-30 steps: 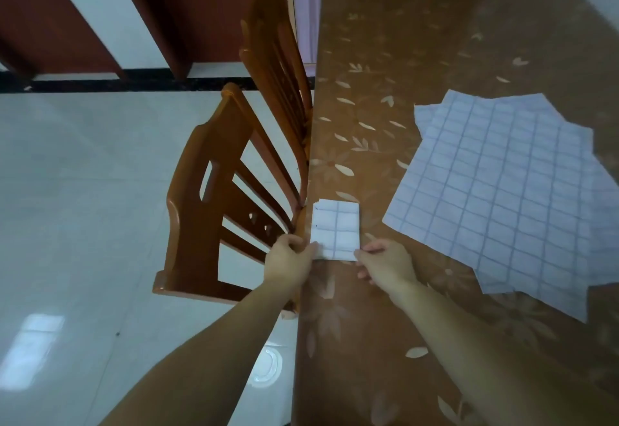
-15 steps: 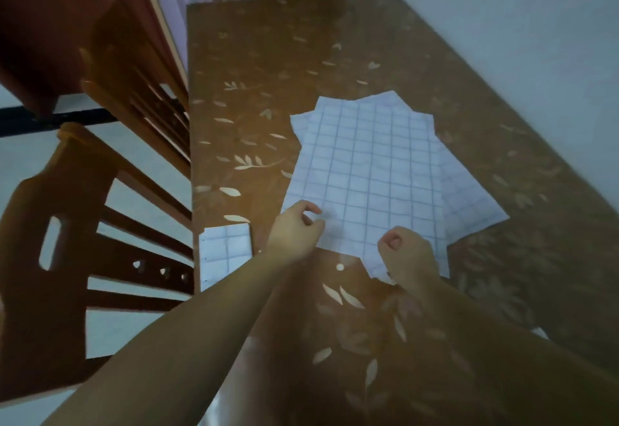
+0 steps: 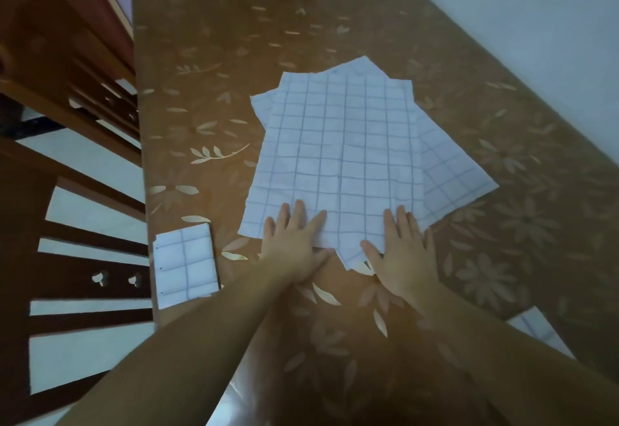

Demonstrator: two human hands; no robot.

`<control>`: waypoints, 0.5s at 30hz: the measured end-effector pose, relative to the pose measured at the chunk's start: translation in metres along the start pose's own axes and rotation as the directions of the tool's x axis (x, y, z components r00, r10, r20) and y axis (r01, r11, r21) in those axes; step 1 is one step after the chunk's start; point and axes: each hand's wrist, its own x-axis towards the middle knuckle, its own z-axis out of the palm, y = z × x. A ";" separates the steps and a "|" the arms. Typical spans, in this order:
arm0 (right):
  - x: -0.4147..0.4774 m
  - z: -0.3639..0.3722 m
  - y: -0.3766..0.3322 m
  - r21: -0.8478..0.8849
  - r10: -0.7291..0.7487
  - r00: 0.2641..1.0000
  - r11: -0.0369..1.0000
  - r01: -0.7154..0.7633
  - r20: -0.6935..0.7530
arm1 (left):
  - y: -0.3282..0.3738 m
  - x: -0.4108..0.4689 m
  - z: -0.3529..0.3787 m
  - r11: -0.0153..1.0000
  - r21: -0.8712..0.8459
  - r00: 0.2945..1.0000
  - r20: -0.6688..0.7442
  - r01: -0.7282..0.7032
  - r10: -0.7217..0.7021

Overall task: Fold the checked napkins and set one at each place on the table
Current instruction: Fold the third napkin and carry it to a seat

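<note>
My left hand [image 3: 294, 241] and right hand [image 3: 402, 251] lie flat with fingers straight and spread, pressing the near edge of the top checked napkin [image 3: 338, 157]. It lies open on a loose pile of napkins [image 3: 449, 171] in the middle of the bench [image 3: 234, 40]. A folded napkin [image 3: 186, 264] sits at the left bench edge beside the chair [image 3: 67, 258], and a corner of another napkin [image 3: 532, 325] shows near right.
</note>
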 end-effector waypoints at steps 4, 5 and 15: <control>-0.004 0.002 0.001 0.028 -0.049 0.992 0.998 0.053 -0.116 | 0.000 -0.008 0.004 0.999 -0.019 0.986 -0.162 -0.027 0.023; -0.005 0.003 0.003 0.047 -0.071 0.986 0.996 0.079 -0.154 | 0.000 -0.009 0.006 0.999 -0.020 0.982 -0.189 -0.031 0.027; -0.021 -0.010 -0.003 0.247 -0.168 0.891 0.924 0.291 -0.422 | 0.002 -0.030 0.013 0.992 -0.072 0.952 -0.296 -0.103 0.078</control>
